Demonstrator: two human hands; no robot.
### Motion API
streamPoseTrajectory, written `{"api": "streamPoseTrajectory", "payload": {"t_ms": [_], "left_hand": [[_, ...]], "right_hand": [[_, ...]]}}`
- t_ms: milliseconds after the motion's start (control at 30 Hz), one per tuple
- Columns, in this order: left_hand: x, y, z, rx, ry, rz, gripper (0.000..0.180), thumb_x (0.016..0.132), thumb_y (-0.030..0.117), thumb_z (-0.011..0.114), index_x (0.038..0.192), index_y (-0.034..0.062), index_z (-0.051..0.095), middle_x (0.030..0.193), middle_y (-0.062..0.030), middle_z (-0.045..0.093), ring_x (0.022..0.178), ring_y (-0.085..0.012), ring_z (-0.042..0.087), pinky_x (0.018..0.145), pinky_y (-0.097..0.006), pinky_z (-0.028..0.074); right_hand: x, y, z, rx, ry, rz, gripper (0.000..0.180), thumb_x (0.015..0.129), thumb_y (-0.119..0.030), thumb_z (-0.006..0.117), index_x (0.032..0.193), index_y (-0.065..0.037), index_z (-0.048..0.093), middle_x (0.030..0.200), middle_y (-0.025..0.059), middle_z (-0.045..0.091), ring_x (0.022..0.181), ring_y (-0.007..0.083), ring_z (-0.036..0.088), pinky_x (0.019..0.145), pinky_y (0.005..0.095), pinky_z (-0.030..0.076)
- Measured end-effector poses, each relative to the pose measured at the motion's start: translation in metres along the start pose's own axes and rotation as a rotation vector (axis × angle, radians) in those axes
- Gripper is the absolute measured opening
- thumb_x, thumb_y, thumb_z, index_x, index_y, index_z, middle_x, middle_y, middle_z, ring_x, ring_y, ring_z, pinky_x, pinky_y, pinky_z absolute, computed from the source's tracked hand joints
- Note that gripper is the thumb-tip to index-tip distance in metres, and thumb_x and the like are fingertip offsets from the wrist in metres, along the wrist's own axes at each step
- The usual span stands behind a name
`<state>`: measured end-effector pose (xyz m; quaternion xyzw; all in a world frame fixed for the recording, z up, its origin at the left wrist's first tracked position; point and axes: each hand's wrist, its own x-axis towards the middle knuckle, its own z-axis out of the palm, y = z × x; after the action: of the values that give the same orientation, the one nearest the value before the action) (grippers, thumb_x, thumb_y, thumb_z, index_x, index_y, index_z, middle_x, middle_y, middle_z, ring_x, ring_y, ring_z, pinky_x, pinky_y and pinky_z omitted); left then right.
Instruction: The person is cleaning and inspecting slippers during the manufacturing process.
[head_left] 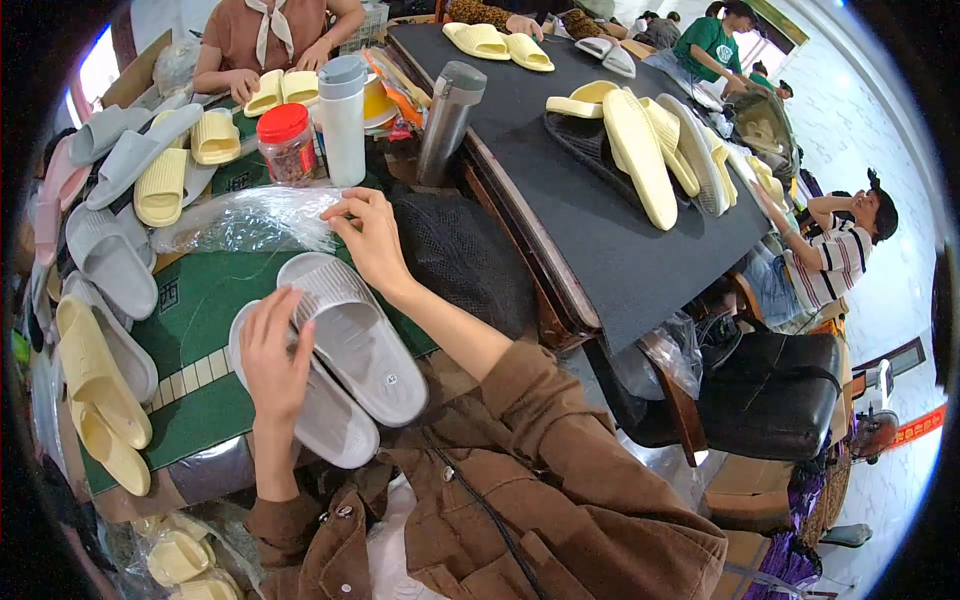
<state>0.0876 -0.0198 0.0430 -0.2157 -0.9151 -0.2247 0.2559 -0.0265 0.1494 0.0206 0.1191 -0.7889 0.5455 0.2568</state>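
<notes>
A pair of grey slide slippers lies side by side on the green table [205, 300] in front of me. My left hand [275, 350] wraps over the strap of the left grey slipper [338, 420], its fingers curled at the upper part. The right grey slipper [365, 355] lies against it, toe end pointing away. Beyond the slippers, my right hand [370, 240] pinches the edge of a clear plastic bag [255, 220] between thumb and fingers. That bag belongs to a flat, shiny pile whose layers I cannot separate by eye.
Yellow slippers [100, 370] and grey slippers [110, 260] crowd the left edge. A red-lidded jar [287, 150], white bottle [343, 125] and steel flask [450, 125] stand ahead. More slippers lie on the black table [540, 150] at right. A person opposite [265, 40] handles yellow slippers.
</notes>
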Motion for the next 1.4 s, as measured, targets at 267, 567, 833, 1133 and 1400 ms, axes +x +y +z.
{"api": "streamPoseTrajectory", "payload": {"t_ms": [267,567,833,1133,1400], "left_hand": [[0.006,0.038,-0.005,-0.364,0.271,-0.113,0.026,0.084,-0.004,0.056,0.109,0.0007,0.059,0.11,-0.0125,0.059,0.084,-0.0181,0.057,0.071,-0.028,0.047],[-0.016,0.046,-0.027,-0.484,0.073,-0.2,0.011,0.085,-0.005,0.053,0.093,-0.0025,0.06,0.091,-0.0124,0.061,0.078,-0.022,0.059,0.07,-0.029,0.046],[-0.039,0.029,-0.039,-0.197,0.04,0.081,0.015,0.078,-0.007,0.057,0.09,-0.0014,0.063,0.092,-0.0129,0.062,0.081,-0.0291,0.059,0.073,-0.035,0.047],[-0.065,0.052,-0.048,-0.228,0.007,0.165,0.019,0.068,-0.004,0.062,0.087,0.0009,0.063,0.091,-0.0097,0.063,0.076,-0.0274,0.059,0.065,-0.036,0.048],[-0.099,0.058,-0.045,-0.27,-0.051,0.126,0.024,0.064,-0.002,0.067,0.087,0.0027,0.063,0.083,-0.0065,0.061,0.071,-0.0214,0.058,0.062,-0.032,0.047]], "right_hand": [[-0.051,-0.081,-0.05,0.18,-0.253,-0.311,0.011,0.083,-0.001,0.058,0.091,-0.006,0.064,0.104,0.0106,0.055,0.096,0.0219,0.052,0.073,0.0294,0.046],[-0.066,-0.094,-0.112,0.962,-0.365,0.171,0.011,0.1,-0.016,0.035,0.102,-0.008,0.041,0.093,0.0143,0.06,0.101,0.026,0.061,0.063,0.0299,0.055],[-0.058,-0.083,-0.152,1.048,-0.182,0.272,0.022,0.099,-0.016,0.041,0.117,-0.005,0.045,0.07,0.003,0.051,0.057,0.0098,0.049,0.051,0.021,0.041],[-0.068,-0.074,-0.126,0.623,-0.342,0.411,0.009,0.094,-0.008,0.049,0.103,-0.006,0.051,0.076,0.0034,0.058,0.056,0.0041,0.046,0.047,0.0152,0.03],[-0.089,-0.05,-0.087,0.437,-0.607,0.424,0.013,0.091,-0.003,0.05,0.101,0.002,0.058,0.083,0.0053,0.064,0.065,0.0067,0.053,0.06,0.0206,0.044]]}}
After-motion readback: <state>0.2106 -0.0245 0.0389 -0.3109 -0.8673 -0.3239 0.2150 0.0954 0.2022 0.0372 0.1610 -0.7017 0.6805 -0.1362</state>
